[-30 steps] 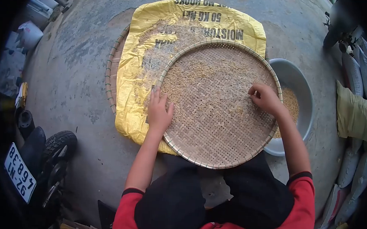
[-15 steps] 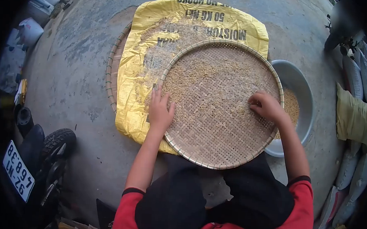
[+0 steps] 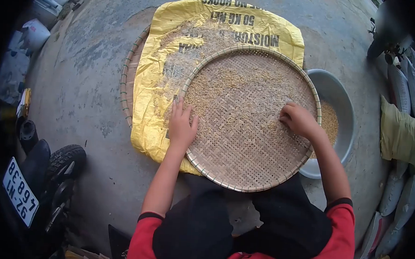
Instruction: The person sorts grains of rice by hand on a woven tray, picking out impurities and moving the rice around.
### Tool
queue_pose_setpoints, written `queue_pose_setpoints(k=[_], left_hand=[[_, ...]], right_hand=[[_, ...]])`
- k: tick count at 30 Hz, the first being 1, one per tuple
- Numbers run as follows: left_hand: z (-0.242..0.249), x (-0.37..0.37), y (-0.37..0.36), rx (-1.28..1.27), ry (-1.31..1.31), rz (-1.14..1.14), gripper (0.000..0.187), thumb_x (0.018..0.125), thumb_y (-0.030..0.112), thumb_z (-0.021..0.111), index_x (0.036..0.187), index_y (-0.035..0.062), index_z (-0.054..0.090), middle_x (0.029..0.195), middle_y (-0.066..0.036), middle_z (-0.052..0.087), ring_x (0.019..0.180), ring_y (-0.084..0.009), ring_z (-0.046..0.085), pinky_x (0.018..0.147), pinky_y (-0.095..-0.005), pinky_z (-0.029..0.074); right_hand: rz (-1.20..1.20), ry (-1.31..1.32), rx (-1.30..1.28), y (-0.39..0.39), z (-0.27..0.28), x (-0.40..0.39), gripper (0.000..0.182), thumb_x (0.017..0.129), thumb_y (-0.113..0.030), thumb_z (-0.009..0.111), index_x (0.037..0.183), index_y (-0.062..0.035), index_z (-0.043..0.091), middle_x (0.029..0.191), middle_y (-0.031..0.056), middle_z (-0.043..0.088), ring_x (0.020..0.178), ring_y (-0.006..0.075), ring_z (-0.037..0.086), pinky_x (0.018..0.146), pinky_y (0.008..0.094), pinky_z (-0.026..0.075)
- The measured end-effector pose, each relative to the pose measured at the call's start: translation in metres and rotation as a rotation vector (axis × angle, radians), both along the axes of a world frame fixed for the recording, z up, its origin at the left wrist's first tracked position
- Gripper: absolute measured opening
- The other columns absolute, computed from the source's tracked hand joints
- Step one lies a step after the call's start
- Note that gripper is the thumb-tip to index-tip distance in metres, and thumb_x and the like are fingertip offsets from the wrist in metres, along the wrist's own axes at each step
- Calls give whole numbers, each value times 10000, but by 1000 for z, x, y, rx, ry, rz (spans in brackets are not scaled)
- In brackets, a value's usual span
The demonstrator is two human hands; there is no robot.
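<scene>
While the left hand (image 3: 181, 126) lies flat, fingers spread, on the sieve's (image 3: 249, 145) left edge, the right hand (image 3: 300, 119) curls loosely over grain (image 3: 238, 86) near its right edge, gripping nothing visible; beneath lies a yellow sack (image 3: 155, 98) printed "50 KG NET" and "MOISTUR"; a plate (image 3: 21, 197) at the lower left reads "92-N1 4668".

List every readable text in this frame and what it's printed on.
"MOISTOR": upside down on the yellow plastic sack under the round woven bamboo sieve.
"50 KG NET": same sack, upside down, the line above in the picture.
"NO HOOKS": top edge of the sack, partly cut off.
"92-N1 466.38": upside down on the white number plate of the motorbike at lower left.
Other sack print is hidden by grain and unreadable.
</scene>
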State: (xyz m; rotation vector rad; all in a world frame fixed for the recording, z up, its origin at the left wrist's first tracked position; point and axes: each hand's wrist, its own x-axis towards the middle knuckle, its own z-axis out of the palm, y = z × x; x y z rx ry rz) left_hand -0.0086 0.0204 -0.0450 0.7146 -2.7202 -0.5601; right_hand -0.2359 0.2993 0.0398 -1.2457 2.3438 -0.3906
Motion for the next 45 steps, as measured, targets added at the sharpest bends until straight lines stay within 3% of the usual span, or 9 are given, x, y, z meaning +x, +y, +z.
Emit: queue_pose_setpoints(k=[3,5,6,9,12,17,29,42,45], left_hand=[[0,0,1,54,-23,1,393,818,213,604,1153,10,575,1425,-196,321,1309,-403,291,1059,-446,278],[-1,0,0,33,-21,-7,393,817,214,606,1152,12,576,1423,-201,324,1307,-405,294,1057,-446,282],[-1,-1,1,29,-23,-14,393,817,214,606,1152,12,576,1423,-201,324,1307,-405,294,1057,-446,282],[1,0,0,3,-22,-17,394,819,215,606,1155,11,574,1418,-207,329,1307,-403,294,1055,-443,286],[1,-1,-1,13,-33,-4,389,814,230,600,1147,30,585,1406,-196,353,1304,-407,302,1038,-452,314],[-1,0,0,30,-12,-10,394,822,221,606,1151,6,576,1421,-195,330,1308,-406,292,1054,-438,289],[-1,0,1,19,-23,-2,399,823,222,599,1169,27,572,1423,-186,331,1305,-403,296,1049,-442,293],[-2,1,0,22,-40,3,399,824,225,599,1171,30,571,1425,-188,325,1303,-401,299,1059,-442,278],[0,0,0,25,-30,1,394,825,224,597,1164,24,574,1422,-190,330,1303,-398,299,1061,-442,275]], right_hand=[[-28,-193,-160,-33,25,0,68,856,-66,569,910,-26,577,928,97,585,814,207,605,700,310,471],[-266,-744,-469,-67,48,13,158,898,-42,515,1045,-13,563,993,90,607,796,152,612,704,262,468],[-271,-745,-475,-80,55,18,158,898,-42,515,1045,-13,563,993,90,607,796,152,612,704,262,468],[-261,-574,-681,-98,55,18,262,912,-61,502,1167,-4,523,1071,105,622,790,159,627,736,279,486],[-261,-494,-548,-81,24,6,276,903,-71,524,1172,-12,546,1087,114,620,791,161,625,744,281,488],[-298,-162,-250,-28,-4,-2,172,848,-119,612,986,-17,628,929,121,623,781,208,601,735,327,479],[-289,67,-187,-2,-13,-14,120,817,-80,587,925,-36,619,975,122,577,923,319,570,798,378,460],[-279,7,-138,-15,-18,-21,145,816,-118,601,950,-65,615,979,107,566,946,302,566,806,377,458],[-91,100,-126,-18,-18,-21,140,823,-110,578,954,-93,623,958,100,558,927,296,572,786,382,465]])
